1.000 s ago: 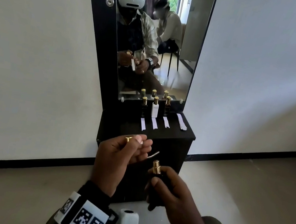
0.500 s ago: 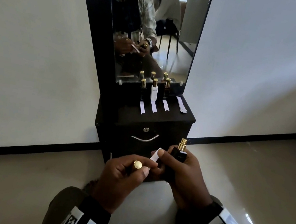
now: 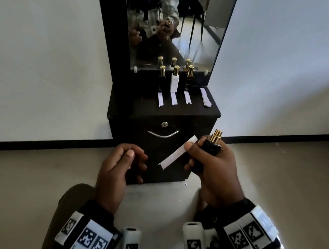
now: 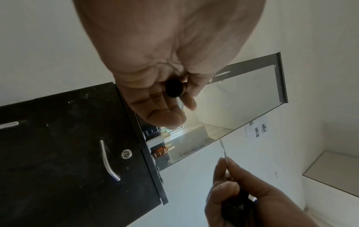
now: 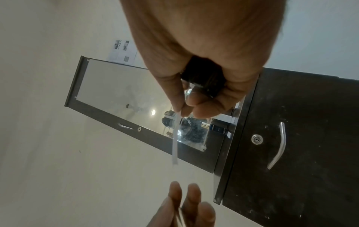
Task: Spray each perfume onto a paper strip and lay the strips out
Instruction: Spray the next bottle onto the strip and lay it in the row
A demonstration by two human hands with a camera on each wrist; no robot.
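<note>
My right hand [image 3: 193,152] grips a black perfume bottle [image 3: 211,147] with its gold sprayer bare and pointing up. The right thumb pins a white paper strip [image 3: 177,155] against the bottle, and the strip slants down to the left. My left hand [image 3: 133,158] hovers just left of the strip's free end, fingers curled round the bottle's cap [image 4: 173,88], which the head view hides. In the right wrist view the strip [image 5: 174,147] hangs from my right hand [image 5: 186,107].
On the black cabinet top [image 3: 140,108] stand three capped bottles, black [image 3: 161,77], white [image 3: 174,81] and amber [image 3: 189,79], each with a strip [image 3: 173,99] in front. A stack of spare strips [image 3: 205,97] lies at the right. A mirror [image 3: 204,34] rises behind them.
The strip has passed to my right thumb against the bottle. My left hand has drawn away to the left with the cap. Both hands sit lower before the cabinet.
</note>
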